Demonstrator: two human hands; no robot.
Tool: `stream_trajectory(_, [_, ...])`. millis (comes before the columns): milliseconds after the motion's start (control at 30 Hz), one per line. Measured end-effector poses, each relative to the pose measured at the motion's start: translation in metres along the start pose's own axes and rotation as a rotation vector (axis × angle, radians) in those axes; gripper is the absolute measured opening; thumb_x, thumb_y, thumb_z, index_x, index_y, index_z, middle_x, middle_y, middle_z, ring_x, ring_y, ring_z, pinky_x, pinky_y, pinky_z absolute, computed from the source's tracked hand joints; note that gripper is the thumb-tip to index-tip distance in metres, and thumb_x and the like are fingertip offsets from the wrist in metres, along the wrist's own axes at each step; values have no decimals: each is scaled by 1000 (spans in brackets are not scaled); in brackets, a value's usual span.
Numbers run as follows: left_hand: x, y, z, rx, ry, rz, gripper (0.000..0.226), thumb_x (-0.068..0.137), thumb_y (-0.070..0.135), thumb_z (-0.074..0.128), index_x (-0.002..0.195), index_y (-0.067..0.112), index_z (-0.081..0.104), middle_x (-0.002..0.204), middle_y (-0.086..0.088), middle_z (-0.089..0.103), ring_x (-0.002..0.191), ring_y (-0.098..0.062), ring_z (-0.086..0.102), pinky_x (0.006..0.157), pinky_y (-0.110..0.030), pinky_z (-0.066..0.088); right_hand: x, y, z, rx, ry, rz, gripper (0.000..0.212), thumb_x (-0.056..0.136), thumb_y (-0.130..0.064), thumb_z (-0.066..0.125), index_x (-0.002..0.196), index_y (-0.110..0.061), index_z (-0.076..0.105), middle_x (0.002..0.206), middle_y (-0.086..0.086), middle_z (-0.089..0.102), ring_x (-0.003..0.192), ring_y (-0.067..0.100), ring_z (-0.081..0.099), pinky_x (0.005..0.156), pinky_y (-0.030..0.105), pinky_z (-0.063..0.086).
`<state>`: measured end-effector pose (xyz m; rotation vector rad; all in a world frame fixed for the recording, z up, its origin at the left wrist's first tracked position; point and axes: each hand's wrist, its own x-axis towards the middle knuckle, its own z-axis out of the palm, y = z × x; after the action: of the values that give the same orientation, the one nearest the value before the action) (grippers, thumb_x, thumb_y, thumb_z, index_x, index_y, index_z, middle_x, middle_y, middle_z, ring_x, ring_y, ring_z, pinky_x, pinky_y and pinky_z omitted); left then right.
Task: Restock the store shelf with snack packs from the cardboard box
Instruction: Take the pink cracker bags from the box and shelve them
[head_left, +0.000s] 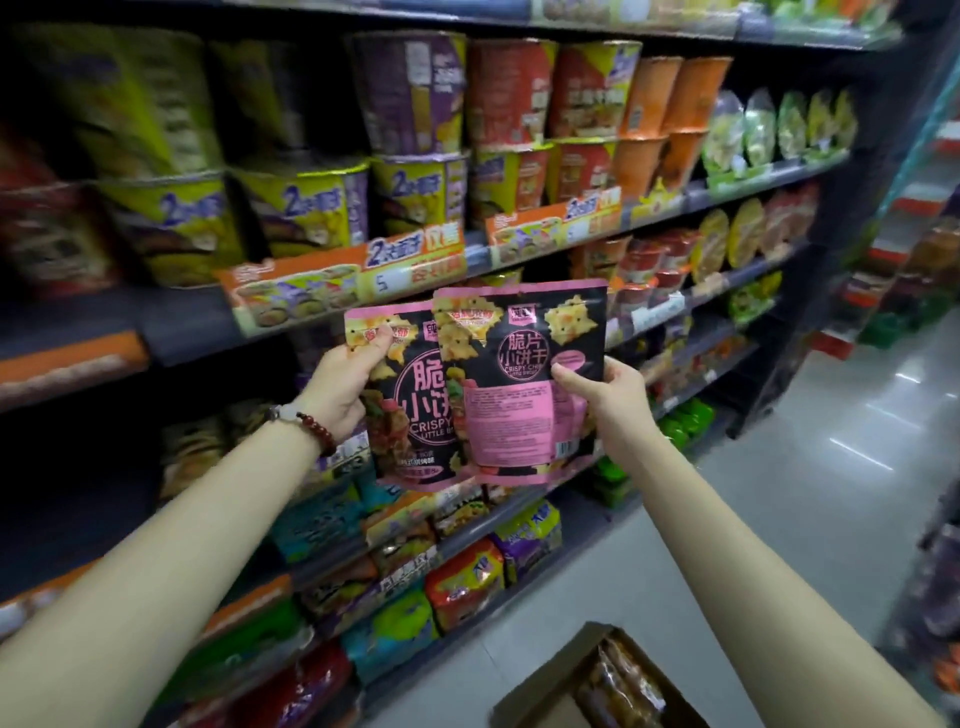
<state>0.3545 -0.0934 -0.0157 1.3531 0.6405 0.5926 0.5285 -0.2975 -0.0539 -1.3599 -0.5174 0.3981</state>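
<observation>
I hold two black-and-pink snack packs upright in front of the shelf, at the height of its middle tiers. My left hand (345, 382) grips the left pack (410, 410) by its upper left corner, front side facing me. My right hand (605, 397) grips the right pack (524, 374) at its right edge; its pink back label faces me and it overlaps the left pack. The cardboard box (550, 696) sits open on the floor at the bottom, with brown packs (618, 680) inside.
The store shelf (182, 322) fills the left and centre: instant noodle cups on the upper tiers, bagged noodles and snacks on the lower ones. A grey tiled aisle floor (810, 467) runs to the right. Another rack (935, 571) stands at the far right.
</observation>
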Motion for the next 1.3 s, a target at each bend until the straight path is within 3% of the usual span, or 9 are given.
stream_trajectory(267, [-64,43,-116,25,220,71,25,87,45,57,88,23,69,102,7,71,118,-15,55,115,-50,20,-12,-15,122,34,-265,-33,26,80,-15,76,103,-4,69,96,9,76,88,25,73,74,36,58])
stream_trajectory(333, [-83,51,-150,32,241,90,26,86,44,59,89,22,71,103,4,73,113,-15,60,112,-47,27,-19,-18,158,41,-327,-40,27,80,-17,76,103,-4,69,98,9,75,90,26,73,78,39,59])
stream_trajectory(467, [-126,71,-213,8,339,163,20,92,35,53,88,20,67,81,6,75,85,-7,70,80,-31,50,-44,-25,234,87,-451,-62,25,81,-13,75,103,-3,69,100,11,75,92,27,72,79,37,59])
stream_trajectory(667, [-193,94,-318,35,447,216,23,94,35,50,95,20,67,85,5,75,82,-8,71,75,-31,52,-96,-31,347,135,-593,-71,21,80,-12,75,99,-6,70,97,8,76,92,26,72,84,40,57])
stream_trajectory(833, [-242,111,-393,40,564,233,20,92,37,52,92,22,66,82,9,75,86,-5,68,80,-29,49,-147,-44,430,143,-715,-107,15,80,-12,76,93,-10,70,92,3,76,86,18,73,71,27,55])
stream_trajectory(900, [-262,120,-423,37,601,257,19,91,38,53,92,23,64,82,11,75,92,-6,65,83,-28,47,-166,-51,463,156,-737,-135,13,79,-12,77,90,-11,70,90,4,76,85,18,73,69,27,54])
stream_trajectory(1000, [-289,138,-467,43,623,295,39,79,49,61,107,23,66,114,2,70,115,-17,59,106,-44,38,-193,-64,507,187,-743,-185,13,79,-13,77,89,-14,70,91,4,76,87,19,73,74,31,56])
stream_trajectory(1167, [-306,181,-526,20,671,430,46,88,44,55,122,14,58,117,-7,67,107,-24,65,87,-45,52,-232,-86,569,209,-677,-301,14,80,-17,77,92,-16,70,91,-1,75,87,13,72,76,29,58])
stream_trajectory(1300, [-301,214,-557,30,635,472,32,84,46,57,102,21,65,101,0,73,98,-18,68,84,-40,52,-246,-104,605,183,-587,-364,20,79,-26,77,95,-17,70,91,-4,75,88,13,71,81,38,59])
